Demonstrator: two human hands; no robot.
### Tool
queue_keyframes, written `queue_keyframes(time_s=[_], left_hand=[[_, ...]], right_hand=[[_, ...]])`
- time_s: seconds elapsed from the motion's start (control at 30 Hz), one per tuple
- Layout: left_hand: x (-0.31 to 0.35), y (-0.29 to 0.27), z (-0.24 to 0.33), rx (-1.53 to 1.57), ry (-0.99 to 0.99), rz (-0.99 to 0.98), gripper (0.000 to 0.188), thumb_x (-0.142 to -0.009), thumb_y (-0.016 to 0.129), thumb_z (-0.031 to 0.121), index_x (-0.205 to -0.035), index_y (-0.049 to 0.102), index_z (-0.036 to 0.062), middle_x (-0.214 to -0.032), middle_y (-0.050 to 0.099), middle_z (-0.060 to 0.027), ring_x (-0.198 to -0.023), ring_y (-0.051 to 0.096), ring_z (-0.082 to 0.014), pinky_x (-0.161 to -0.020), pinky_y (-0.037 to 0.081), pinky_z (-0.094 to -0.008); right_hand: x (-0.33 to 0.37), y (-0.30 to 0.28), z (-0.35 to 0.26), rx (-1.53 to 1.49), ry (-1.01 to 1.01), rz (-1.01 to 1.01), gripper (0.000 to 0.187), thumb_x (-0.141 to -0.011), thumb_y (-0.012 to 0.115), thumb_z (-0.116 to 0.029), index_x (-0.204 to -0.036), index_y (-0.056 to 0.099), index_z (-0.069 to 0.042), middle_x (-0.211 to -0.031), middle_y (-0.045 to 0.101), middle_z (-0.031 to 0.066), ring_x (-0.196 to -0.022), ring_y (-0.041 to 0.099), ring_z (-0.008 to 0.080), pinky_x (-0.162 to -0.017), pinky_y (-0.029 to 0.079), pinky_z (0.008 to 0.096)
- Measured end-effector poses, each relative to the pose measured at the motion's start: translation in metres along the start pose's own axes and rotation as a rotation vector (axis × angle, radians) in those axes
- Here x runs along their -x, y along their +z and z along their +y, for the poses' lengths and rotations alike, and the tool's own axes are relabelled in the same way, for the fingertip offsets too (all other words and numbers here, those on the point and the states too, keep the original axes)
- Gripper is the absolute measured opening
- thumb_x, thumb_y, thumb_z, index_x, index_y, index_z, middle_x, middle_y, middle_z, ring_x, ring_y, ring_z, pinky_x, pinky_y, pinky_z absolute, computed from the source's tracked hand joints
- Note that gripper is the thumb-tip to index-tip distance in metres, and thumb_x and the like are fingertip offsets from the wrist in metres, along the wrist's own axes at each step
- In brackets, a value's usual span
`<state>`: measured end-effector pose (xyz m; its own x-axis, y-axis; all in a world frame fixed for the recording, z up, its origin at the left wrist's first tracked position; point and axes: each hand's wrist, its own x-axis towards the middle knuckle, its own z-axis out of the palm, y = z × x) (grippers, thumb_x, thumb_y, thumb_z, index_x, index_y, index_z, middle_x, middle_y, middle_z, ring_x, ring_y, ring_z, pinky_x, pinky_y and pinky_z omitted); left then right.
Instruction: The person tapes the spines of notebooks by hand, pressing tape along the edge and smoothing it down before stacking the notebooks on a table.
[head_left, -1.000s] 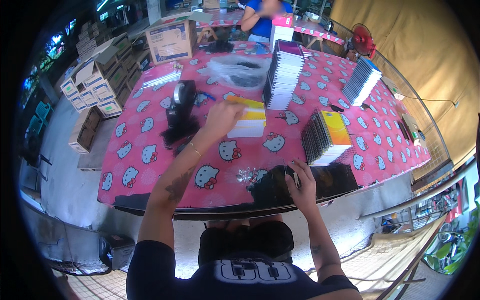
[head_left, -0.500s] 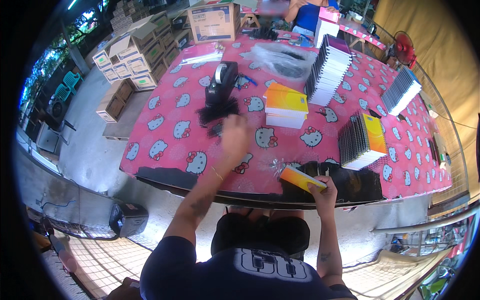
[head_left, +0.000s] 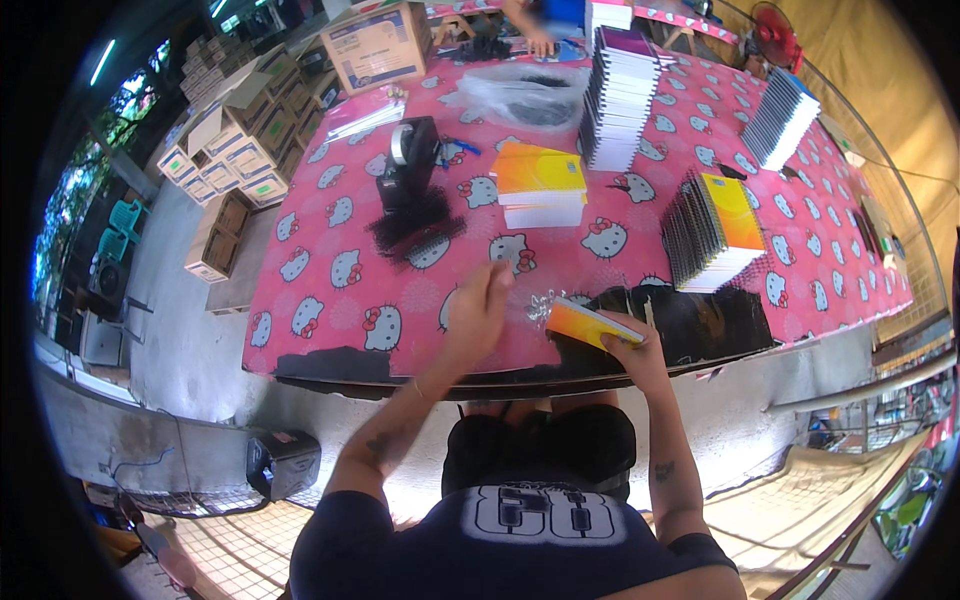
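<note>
My right hand (head_left: 636, 352) grips a small yellow-orange notebook (head_left: 582, 322) by its right end, thumb on the cover, at the table's near edge. To its left, my left hand (head_left: 478, 315) is held above the patterned cloth with its fingers drawn together. Motion blur hides whatever may be between those fingers. Beyond that hand lies a loose pile of black spiral binding coils (head_left: 415, 228), touching the foot of a black tape dispenser (head_left: 408, 160). A stack of yellow-orange covered pads (head_left: 540, 180) sits farther back, near the table's middle.
Spiral-bound notebooks stand stacked at right (head_left: 712, 235), with a tall stack (head_left: 618, 105) behind and another (head_left: 780, 120) far right. A clear plastic bag (head_left: 525, 98) and a carton (head_left: 375, 48) are at the back. Another person's hand (head_left: 540, 42) rests at the far edge.
My left hand has drawn back from the coil pile toward the near edge and the notebook. My right hand still holds the notebook. The view has shifted slightly.
</note>
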<state>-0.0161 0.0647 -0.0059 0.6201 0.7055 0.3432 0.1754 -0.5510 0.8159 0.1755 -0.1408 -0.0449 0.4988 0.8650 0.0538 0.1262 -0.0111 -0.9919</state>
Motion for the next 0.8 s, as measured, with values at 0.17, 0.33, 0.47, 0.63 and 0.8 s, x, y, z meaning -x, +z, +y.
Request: queue_keyframes(time_s=[0.17,0.33,0.47,0.63,0.8], left_hand=[[0.047,0.058,0.014,0.393,-0.101,0.005,0.032,-0.108,0.049,0.024,-0.124,0.061,-0.0009,-0.104,0.067,-0.0079,-0.094,0.057,-0.0126,-0.087,0.047,-0.0298],[0.016,0.008,0.005,-0.045,0.235,-0.036,0.023,-0.094,0.067,0.009,-0.116,0.069,0.0022,-0.088,0.068,-0.0103,-0.072,0.061,-0.0188,-0.066,0.049,-0.0310],[0.017,0.006,0.004,-0.157,0.357,-0.083,0.021,-0.090,0.071,0.008,-0.110,0.072,0.0020,-0.086,0.068,-0.0114,-0.068,0.059,-0.0239,-0.063,0.047,-0.0335],[0.016,0.012,-0.005,-0.107,0.341,-0.056,0.019,-0.089,0.072,0.007,-0.107,0.073,0.0017,-0.086,0.068,-0.0108,-0.071,0.062,-0.0236,-0.063,0.048,-0.0321],[0.008,0.015,0.001,-0.017,0.293,-0.102,0.024,-0.087,0.071,0.007,-0.111,0.070,0.0045,-0.085,0.063,-0.0126,-0.081,0.066,-0.0326,-0.066,0.052,-0.0382]], right_hand=[[-0.006,0.002,0.011,0.018,-0.163,-0.052,0.034,-0.092,0.064,0.002,-0.126,0.067,0.001,-0.118,0.070,0.0090,-0.103,0.062,0.0131,-0.092,0.049,0.0266],[-0.001,0.004,0.001,-0.014,-0.070,-0.083,0.033,-0.094,0.062,0.001,-0.127,0.067,0.001,-0.115,0.072,0.0087,-0.103,0.062,0.0113,-0.093,0.049,0.0265],[-0.001,0.005,0.003,-0.048,-0.071,-0.066,0.031,-0.095,0.062,0.000,-0.125,0.068,0.002,-0.113,0.073,0.0084,-0.102,0.062,0.0110,-0.093,0.049,0.0265],[-0.002,0.005,0.004,-0.053,-0.079,-0.075,0.031,-0.095,0.063,-0.001,-0.125,0.068,0.002,-0.115,0.072,0.0085,-0.105,0.062,0.0111,-0.094,0.049,0.0268],[0.000,0.002,0.001,-0.076,-0.027,-0.093,0.032,-0.095,0.063,-0.001,-0.126,0.067,0.001,-0.116,0.072,0.0076,-0.105,0.062,0.0107,-0.095,0.049,0.0265]])
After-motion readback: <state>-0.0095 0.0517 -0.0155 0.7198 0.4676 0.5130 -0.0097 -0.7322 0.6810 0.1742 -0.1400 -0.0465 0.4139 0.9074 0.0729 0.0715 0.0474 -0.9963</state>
